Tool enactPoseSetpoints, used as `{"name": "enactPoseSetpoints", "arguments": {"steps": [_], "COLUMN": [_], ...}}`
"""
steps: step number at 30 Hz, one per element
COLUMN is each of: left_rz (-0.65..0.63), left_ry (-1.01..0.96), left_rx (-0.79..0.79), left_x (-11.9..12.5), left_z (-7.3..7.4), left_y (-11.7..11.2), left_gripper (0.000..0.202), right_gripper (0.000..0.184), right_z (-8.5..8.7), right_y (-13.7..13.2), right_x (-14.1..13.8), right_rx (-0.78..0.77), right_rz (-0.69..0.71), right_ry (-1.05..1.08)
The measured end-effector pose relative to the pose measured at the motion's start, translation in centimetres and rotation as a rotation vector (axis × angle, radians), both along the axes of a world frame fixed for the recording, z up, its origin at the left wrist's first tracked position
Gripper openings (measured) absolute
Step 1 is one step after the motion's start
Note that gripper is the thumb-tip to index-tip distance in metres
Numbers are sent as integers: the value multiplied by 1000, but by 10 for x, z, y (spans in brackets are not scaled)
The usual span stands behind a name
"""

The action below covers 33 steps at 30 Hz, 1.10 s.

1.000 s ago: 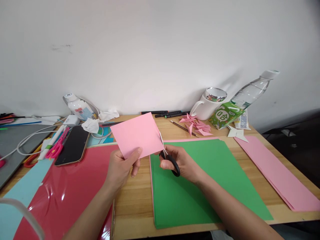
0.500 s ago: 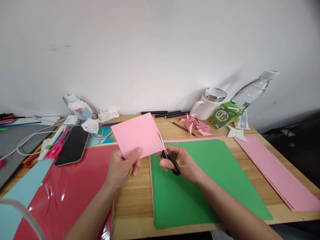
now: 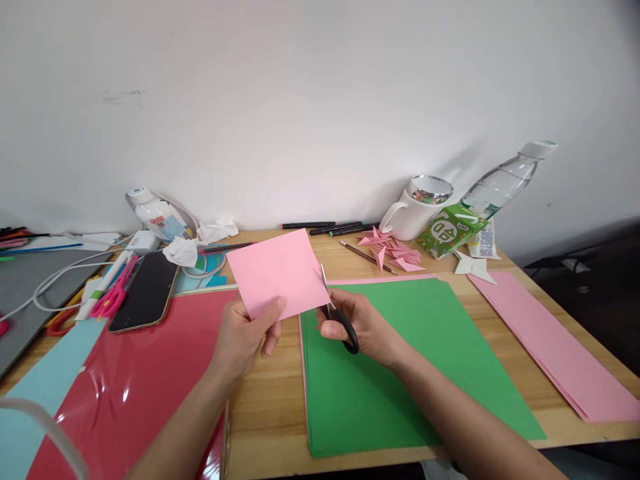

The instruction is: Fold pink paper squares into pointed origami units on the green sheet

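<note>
A piece of pink paper (image 3: 277, 273) is pinched in my left hand (image 3: 250, 330), thumb on top and fingers curled beneath. My right hand (image 3: 360, 323) grips black-handled scissors (image 3: 346, 325) by their loops. The blades lie along the right edge of the pink paper, near its lower right corner, with one blade partly behind the sheet. Both hands are raised over the table, and below the right one is a stack of green paper (image 3: 400, 387) with pink sheets showing under its edges.
Folded pink paper pieces (image 3: 393, 250) lie by a pencil (image 3: 367, 257) and a white mug (image 3: 420, 210). Pink strips (image 3: 555, 347) rest at right. A water bottle (image 3: 505, 180) leans on the wall. A phone (image 3: 145, 290) and pink scissors (image 3: 115, 293) sit left, above a red folder (image 3: 150, 380).
The pink paper and my left hand have shifted slightly right and down. The scissors stay at the paper's right edge, their blades a little differently angled.
</note>
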<state>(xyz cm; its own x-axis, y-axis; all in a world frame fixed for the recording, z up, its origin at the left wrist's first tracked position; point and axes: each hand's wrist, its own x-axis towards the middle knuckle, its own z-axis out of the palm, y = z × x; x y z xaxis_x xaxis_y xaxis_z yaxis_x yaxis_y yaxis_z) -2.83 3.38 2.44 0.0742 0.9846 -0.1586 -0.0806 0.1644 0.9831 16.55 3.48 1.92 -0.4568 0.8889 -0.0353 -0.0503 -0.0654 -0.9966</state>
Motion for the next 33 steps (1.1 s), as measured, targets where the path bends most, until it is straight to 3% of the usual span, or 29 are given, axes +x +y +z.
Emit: {"name": "enactPoseSetpoints", "arguments": {"steps": [23,33], "left_rz": [-1,-73], "left_ry": [18,101], "left_rx": [-6,-12], "left_x": [1,0], "left_z": [2,1], "left_y": [-1,-1], "left_gripper": [41,44], "right_gripper": [49,50], "right_z": [-8,2], "right_y": [-2,-1], "right_x": [-2,-5], "right_rx": [-54,-35], "right_rz": [-54,-88], "right_ry": [4,52]}}
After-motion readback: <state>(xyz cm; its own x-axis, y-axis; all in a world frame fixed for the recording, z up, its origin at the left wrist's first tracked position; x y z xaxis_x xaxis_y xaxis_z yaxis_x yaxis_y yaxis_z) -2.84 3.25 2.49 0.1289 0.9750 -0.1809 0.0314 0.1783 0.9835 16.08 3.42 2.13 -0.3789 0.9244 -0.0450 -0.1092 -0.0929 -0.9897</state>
